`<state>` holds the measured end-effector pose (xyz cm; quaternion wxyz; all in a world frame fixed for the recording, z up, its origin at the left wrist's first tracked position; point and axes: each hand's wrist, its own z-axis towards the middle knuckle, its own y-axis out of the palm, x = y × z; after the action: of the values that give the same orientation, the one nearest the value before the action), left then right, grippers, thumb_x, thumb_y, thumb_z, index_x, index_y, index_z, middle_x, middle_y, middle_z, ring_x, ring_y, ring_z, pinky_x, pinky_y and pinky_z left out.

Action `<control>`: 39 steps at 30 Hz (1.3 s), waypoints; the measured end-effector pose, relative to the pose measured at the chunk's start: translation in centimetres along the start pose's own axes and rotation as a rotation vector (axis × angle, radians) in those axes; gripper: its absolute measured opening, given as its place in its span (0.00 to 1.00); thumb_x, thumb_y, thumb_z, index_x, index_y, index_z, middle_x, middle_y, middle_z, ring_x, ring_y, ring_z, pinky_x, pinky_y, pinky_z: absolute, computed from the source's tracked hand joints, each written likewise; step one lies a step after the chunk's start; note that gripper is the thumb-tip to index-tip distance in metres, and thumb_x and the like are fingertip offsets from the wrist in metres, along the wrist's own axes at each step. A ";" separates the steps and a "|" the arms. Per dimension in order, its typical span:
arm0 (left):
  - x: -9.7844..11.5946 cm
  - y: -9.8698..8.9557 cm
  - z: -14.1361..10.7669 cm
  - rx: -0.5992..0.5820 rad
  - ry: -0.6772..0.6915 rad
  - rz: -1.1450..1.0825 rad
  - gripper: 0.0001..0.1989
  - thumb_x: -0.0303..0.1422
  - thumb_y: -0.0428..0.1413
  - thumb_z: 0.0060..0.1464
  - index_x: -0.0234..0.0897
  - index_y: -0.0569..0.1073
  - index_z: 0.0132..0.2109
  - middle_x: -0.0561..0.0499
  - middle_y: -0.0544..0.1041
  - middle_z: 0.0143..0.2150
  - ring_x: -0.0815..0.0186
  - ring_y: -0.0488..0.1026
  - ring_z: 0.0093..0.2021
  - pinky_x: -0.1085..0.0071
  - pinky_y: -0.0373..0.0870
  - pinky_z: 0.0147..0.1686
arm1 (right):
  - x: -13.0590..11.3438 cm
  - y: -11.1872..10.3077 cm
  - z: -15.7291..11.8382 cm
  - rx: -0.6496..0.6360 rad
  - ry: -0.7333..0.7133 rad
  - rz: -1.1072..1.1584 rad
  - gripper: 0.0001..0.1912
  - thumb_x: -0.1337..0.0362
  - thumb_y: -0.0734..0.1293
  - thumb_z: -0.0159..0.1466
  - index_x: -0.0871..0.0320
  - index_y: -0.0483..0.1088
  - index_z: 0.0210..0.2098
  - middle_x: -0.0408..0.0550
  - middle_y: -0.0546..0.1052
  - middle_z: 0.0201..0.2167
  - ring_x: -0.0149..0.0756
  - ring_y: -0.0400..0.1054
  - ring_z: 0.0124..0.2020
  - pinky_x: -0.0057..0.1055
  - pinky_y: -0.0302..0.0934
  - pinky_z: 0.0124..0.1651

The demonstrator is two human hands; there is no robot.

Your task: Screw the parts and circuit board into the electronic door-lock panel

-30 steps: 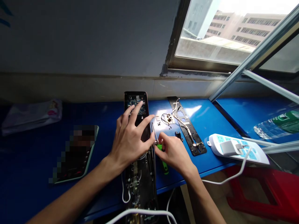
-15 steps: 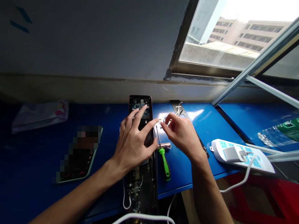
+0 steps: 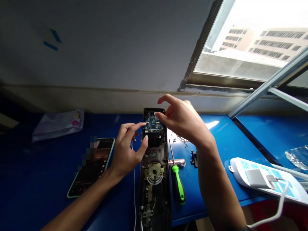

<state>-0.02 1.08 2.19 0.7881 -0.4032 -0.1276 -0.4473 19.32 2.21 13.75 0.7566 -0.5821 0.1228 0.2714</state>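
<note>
A long black housing, opened up, lies lengthwise in front of me. A blue circuit board sits in its far end, with a round metal disc nearer to me. My left hand is at the housing's left side, thumb and index finger spread, the index tip at the board's left edge. Over the board's upper right hangs my right hand, thumb and index finger apart and nothing visible between them. A green-and-black screwdriver lies right of the housing.
Beside the screwdriver are a copper-coloured cylinder, a small black plastic part and several tiny screws. A phone and a plastic packet lie left. At right stands a white power strip with a plugged-in charger.
My right hand has moved from the small loose parts to above the circuit board. My left hand has drawn back from over the board to its left edge. The view has shifted.
</note>
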 end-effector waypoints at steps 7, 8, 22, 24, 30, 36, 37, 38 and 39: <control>-0.4 -0.4 -1.0 0.025 0.023 -0.111 0.12 0.28 0.59 0.64 0.41 0.76 0.54 0.50 0.76 0.45 0.65 0.77 0.42 0.67 0.78 0.45 | 0.1 1.8 0.7 -0.147 -0.048 0.054 0.14 0.62 0.71 0.66 0.53 0.75 0.51 0.39 0.78 0.25 0.31 0.70 0.27 0.29 0.55 0.30; -0.4 -0.5 -1.0 0.036 0.031 -0.097 0.11 0.27 0.59 0.64 0.41 0.76 0.52 0.49 0.77 0.46 0.65 0.78 0.43 0.67 0.78 0.46 | 0.1 2.0 0.7 -0.159 -0.057 0.056 0.14 0.62 0.71 0.66 0.53 0.75 0.51 0.39 0.78 0.25 0.31 0.70 0.27 0.29 0.55 0.30; 0.8 -0.9 -1.4 0.079 0.227 -0.068 0.15 0.20 0.62 0.61 0.41 0.78 0.51 0.51 0.81 0.51 0.68 0.82 0.48 0.71 0.79 0.53 | 1.5 1.0 0.7 -0.354 -0.337 0.129 0.19 0.75 0.69 0.62 0.53 0.78 0.50 0.40 0.83 0.35 0.26 0.73 0.29 0.23 0.62 0.34; 0.9 -0.8 -1.4 0.080 0.218 -0.067 0.15 0.20 0.62 0.61 0.41 0.78 0.52 0.51 0.81 0.51 0.67 0.82 0.49 0.71 0.80 0.53 | 1.6 0.9 0.8 -0.333 -0.334 0.165 0.14 0.74 0.70 0.62 0.54 0.81 0.44 0.39 0.82 0.33 0.26 0.73 0.29 0.23 0.63 0.34; 0.2 -0.4 -1.3 0.096 0.143 -0.088 0.14 0.24 0.61 0.63 0.44 0.77 0.53 0.49 0.80 0.55 0.62 0.80 0.53 0.61 0.79 0.56 | 1.9 1.1 1.3 -0.301 -0.378 0.126 0.13 0.77 0.69 0.63 0.55 0.83 0.37 0.41 0.83 0.31 0.27 0.72 0.29 0.24 0.62 0.34; -1.1 0.0 -1.1 0.024 -0.035 -0.131 0.13 0.31 0.57 0.67 0.45 0.76 0.57 0.46 0.76 0.61 0.57 0.75 0.62 0.56 0.74 0.63 | 2.0 2.0 1.7 -0.232 -0.412 0.036 0.10 0.75 0.70 0.66 0.57 0.83 0.40 0.47 0.84 0.39 0.32 0.75 0.38 0.27 0.64 0.42; -1.3 0.0 -1.1 -0.005 -0.058 -0.156 0.13 0.32 0.56 0.68 0.45 0.76 0.57 0.46 0.76 0.61 0.57 0.75 0.61 0.57 0.75 0.61 | 2.0 2.2 1.7 -0.228 -0.421 0.027 0.10 0.75 0.70 0.66 0.57 0.83 0.40 0.48 0.83 0.40 0.32 0.75 0.39 0.28 0.64 0.44; -1.5 0.1 -1.1 -0.028 -0.076 -0.179 0.13 0.33 0.56 0.68 0.45 0.76 0.57 0.46 0.76 0.61 0.57 0.76 0.61 0.59 0.76 0.60 | 1.9 2.3 1.8 -0.230 -0.428 0.017 0.10 0.75 0.70 0.65 0.57 0.83 0.40 0.48 0.83 0.40 0.33 0.74 0.39 0.28 0.64 0.44; -1.6 0.1 -1.1 -0.046 -0.091 -0.197 0.13 0.34 0.56 0.68 0.45 0.76 0.58 0.46 0.76 0.61 0.58 0.76 0.60 0.61 0.77 0.58 | 1.9 2.5 1.8 -0.234 -0.433 0.007 0.10 0.75 0.70 0.65 0.57 0.83 0.39 0.47 0.82 0.38 0.33 0.74 0.39 0.28 0.63 0.43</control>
<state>-1.03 1.19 0.52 0.7241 -0.4266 -0.1921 -0.5068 19.29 4.86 11.28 0.6916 -0.5938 -0.0724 0.4048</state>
